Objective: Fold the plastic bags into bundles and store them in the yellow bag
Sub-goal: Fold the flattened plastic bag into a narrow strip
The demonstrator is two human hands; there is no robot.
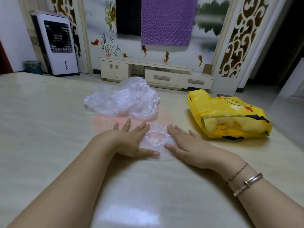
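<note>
A thin clear plastic bag (155,139) lies flat on the pale table (49,122) between my hands. My left hand (130,139) presses on its left side with straight, spread fingers. My right hand (184,142) presses flat on its right side. Behind them lies a pile of crumpled clear plastic bags (125,99) on top of a pink bag (107,122). The yellow bag (230,116) lies on its side at the right, mouth facing me, with pale bundles inside.
Beyond the table's far edge stand a white TV cabinet (156,73), a white air cooler (57,45) at the left and a small bin (32,66). A purple cloth (166,20) hangs on the wall.
</note>
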